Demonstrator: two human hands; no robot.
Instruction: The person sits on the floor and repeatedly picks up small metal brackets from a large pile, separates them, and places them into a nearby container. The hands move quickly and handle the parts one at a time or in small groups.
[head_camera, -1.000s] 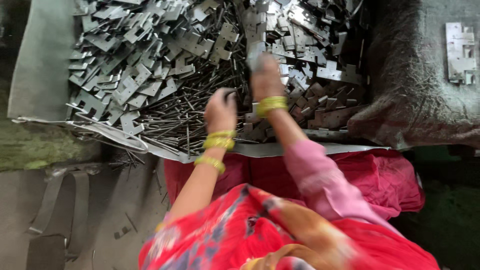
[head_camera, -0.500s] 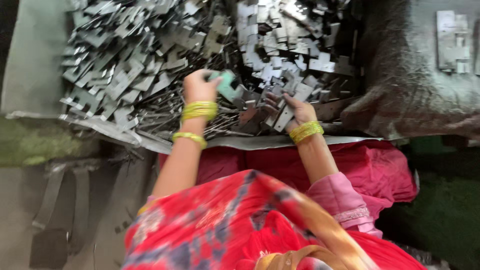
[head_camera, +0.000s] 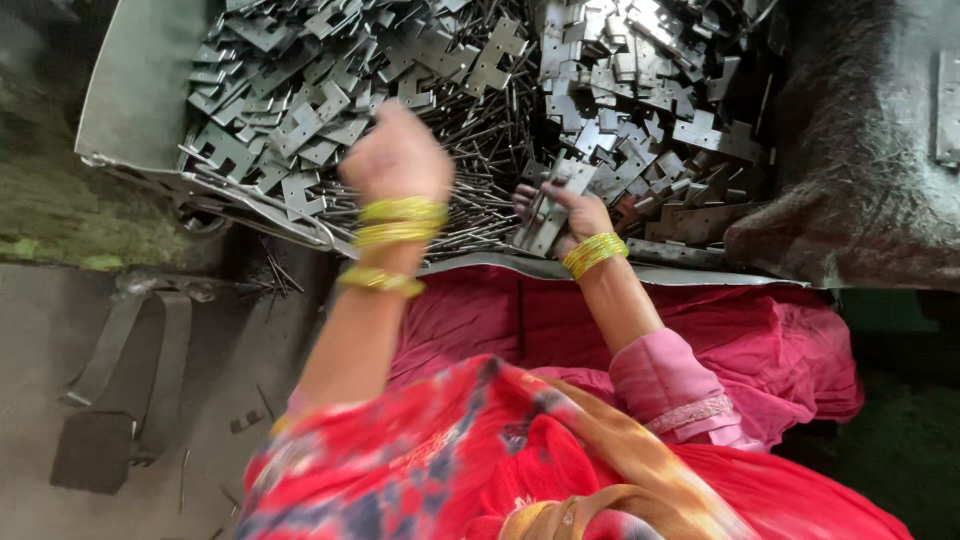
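While my right hand (head_camera: 570, 212) pinches a flat grey metal hinge plate (head_camera: 545, 215) low on the heap, my left hand (head_camera: 398, 152) hovers fisted above the thin pins (head_camera: 480, 195); what it holds I cannot tell. Judging by the heaped tray (head_camera: 130, 90), most pieces remain unsorted.

- Flat grey metal plate (head_camera: 548, 212), notched and punched with holes, held tilted on edge by the right hand (head_camera: 572, 212) at the near edge of the heap.
- Thin steel pins (head_camera: 478, 190), a loose bundle lying flat and roughly parallel between both hands, just beside the raised left hand (head_camera: 398, 155), closed in a fist.
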